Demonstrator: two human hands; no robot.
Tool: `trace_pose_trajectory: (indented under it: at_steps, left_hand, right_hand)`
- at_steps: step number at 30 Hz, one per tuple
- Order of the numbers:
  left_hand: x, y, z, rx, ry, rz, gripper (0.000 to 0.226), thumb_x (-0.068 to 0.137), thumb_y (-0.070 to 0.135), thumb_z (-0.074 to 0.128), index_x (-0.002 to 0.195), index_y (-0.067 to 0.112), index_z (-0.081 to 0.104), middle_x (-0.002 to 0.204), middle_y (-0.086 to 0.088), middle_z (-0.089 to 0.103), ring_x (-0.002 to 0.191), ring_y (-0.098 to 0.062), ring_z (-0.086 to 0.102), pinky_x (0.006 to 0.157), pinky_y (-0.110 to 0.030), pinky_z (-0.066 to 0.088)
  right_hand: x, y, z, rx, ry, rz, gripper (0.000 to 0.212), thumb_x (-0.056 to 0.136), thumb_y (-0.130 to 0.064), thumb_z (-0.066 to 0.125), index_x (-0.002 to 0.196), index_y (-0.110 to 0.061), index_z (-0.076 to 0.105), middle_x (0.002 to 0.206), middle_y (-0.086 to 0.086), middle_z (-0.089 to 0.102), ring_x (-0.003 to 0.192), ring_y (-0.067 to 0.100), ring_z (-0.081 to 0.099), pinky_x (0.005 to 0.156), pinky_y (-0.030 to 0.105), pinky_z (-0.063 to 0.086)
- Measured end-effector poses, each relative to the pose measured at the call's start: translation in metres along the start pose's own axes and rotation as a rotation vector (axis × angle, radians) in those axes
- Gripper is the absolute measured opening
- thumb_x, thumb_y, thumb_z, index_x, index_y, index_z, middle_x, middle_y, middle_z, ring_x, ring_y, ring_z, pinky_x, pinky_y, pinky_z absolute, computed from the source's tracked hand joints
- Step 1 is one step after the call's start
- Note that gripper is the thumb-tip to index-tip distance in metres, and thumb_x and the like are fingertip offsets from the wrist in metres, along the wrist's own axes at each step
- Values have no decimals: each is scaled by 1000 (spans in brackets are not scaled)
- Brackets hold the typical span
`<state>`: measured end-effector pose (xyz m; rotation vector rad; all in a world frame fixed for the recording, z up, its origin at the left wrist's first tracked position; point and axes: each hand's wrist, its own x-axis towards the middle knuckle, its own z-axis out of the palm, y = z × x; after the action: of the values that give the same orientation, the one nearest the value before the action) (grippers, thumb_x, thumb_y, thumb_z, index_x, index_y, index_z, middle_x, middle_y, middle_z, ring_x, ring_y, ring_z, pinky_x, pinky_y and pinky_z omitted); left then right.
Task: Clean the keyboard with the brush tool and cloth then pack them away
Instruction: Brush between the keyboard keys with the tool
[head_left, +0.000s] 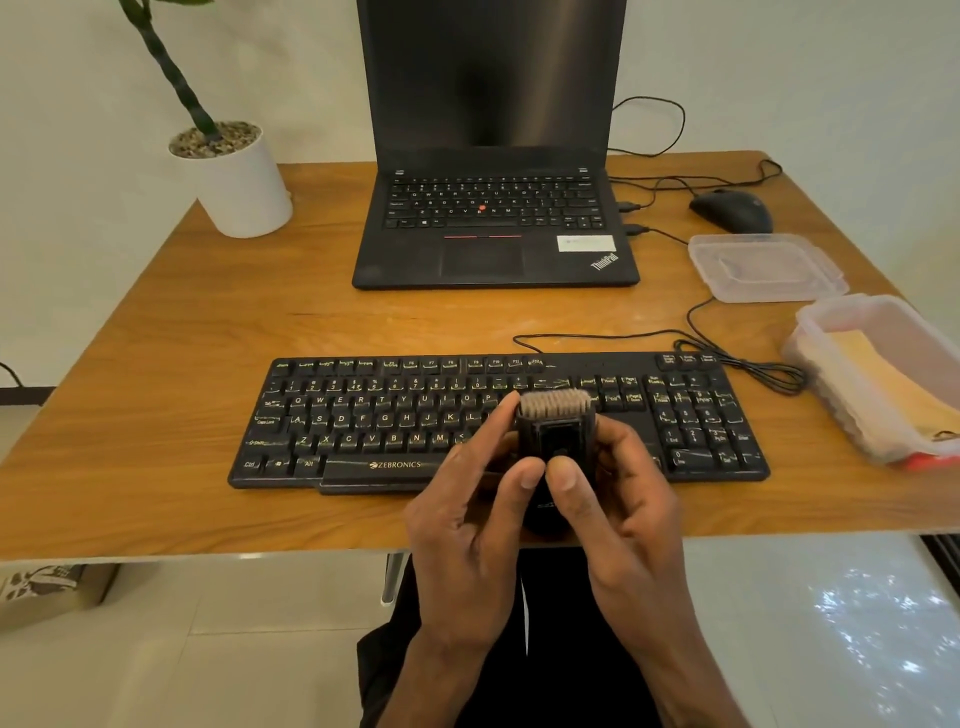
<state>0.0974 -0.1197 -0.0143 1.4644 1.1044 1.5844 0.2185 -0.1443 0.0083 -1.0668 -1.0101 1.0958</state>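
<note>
A black Zebronics keyboard (363, 415) lies across the front of the wooden desk (156, 364), its keys dusty. Above its right-middle part I hold a black brush tool (555, 426) with tan bristles pointing up and away. My left hand (467, 519) grips its left side and my right hand (623, 509) its right side, both thumbs pressed on the lower face of the tool. A yellow cloth (878, 379) lies inside a clear plastic container (831, 410) at the desk's right edge.
The container's clear lid (763, 267) lies behind it. An open black laptop (493, 228) stands at the back centre, a black mouse (732, 210) with cables to its right, and a white potted plant (239, 176) at the back left. The keyboard cable (727, 353) loops near the container.
</note>
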Motion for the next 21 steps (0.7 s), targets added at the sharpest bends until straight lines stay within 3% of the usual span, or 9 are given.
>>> trace_pose_trajectory:
  at_steps: [5, 9, 17, 21]
  left_hand:
    - [-2, -1, 3, 46, -12, 67, 48, 101, 46, 59, 147, 33, 54, 126, 22, 68, 113, -12, 70, 86, -20, 57]
    - [-2, -1, 4, 44, -28, 85, 49, 102, 45, 59, 148, 28, 52, 126, 20, 68, 113, -10, 70, 86, -19, 58]
    - [5, 5, 8, 170, -50, 141, 46, 94, 36, 72, 136, 19, 65, 115, 5, 70, 104, -10, 69, 83, -16, 55]
    - [15, 1, 8, 399, -89, 281, 60, 90, 60, 68, 129, 14, 73, 110, 5, 69, 100, -14, 59, 86, -18, 49]
  right_hand:
    - [1, -1, 0, 1, 26, 11, 32, 97, -29, 63, 126, -16, 62, 118, 9, 73, 111, 28, 72, 85, 36, 62]
    - [0, -1, -2, -24, 23, -1, 25, 98, -22, 61, 122, -16, 63, 114, 9, 73, 109, 27, 72, 85, 37, 63]
    - [3, -10, -3, 11, 97, 35, 31, 94, -37, 60, 122, -25, 65, 113, 7, 76, 108, 24, 74, 82, 33, 62]
    - [5, -27, -26, -63, 180, 37, 39, 88, -39, 66, 125, -26, 69, 111, 1, 78, 105, 19, 75, 80, 34, 62]
